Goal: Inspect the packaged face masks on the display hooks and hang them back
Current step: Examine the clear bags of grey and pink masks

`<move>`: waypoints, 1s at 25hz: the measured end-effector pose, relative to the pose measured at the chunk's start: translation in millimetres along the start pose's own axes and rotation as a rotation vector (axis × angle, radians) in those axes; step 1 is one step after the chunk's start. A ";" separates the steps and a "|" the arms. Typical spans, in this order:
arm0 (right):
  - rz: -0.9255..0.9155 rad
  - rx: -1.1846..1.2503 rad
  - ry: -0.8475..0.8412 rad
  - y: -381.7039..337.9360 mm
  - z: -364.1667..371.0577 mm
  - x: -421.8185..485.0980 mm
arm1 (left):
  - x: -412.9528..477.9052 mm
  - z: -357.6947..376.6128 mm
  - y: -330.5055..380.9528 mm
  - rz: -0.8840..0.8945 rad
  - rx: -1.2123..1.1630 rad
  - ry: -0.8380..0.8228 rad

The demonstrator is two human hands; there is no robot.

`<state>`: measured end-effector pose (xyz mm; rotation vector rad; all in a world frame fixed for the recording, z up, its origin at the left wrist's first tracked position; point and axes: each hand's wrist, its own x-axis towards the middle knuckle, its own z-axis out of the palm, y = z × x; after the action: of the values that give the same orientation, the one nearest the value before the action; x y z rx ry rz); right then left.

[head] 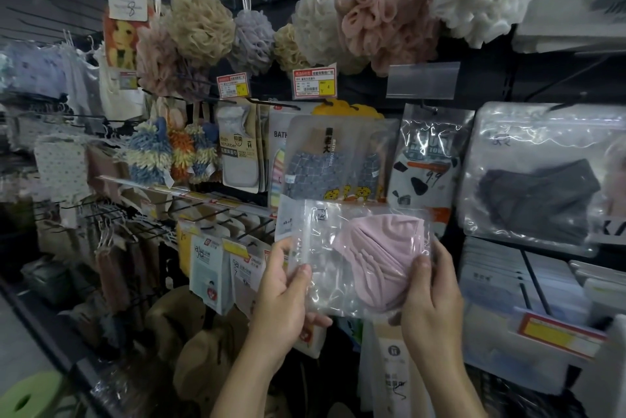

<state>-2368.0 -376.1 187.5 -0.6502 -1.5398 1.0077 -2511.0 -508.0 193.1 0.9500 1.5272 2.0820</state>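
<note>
Head view, inspection stage: the display wall [491,86] is filling the scene beyond the grip, a packaged grey mask [538,194] hanging on it up and to the right of the grip. A packaged pink mask [366,258] is being held off the hooks between both hands, overlapping a bath towel pack [332,160] just above the grip; by judgement, checking is under way and rehanging is remaining. The left hand [281,285] is pinching the bag's left edge and the right hand [430,295] its right edge, the left thumb [299,274] and right thumb [420,267] pressing on the front film, fingers curling behind.
</note>
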 end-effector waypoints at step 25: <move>-0.386 -0.325 0.289 -49.1 -30.1 1.7 | 20.4 17.8 45.1 0.430 0.498 0.101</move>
<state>-2333.4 -390.8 231.1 -0.6558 -1.5054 0.3592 -2508.8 -497.6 244.6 1.4797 2.1055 2.0783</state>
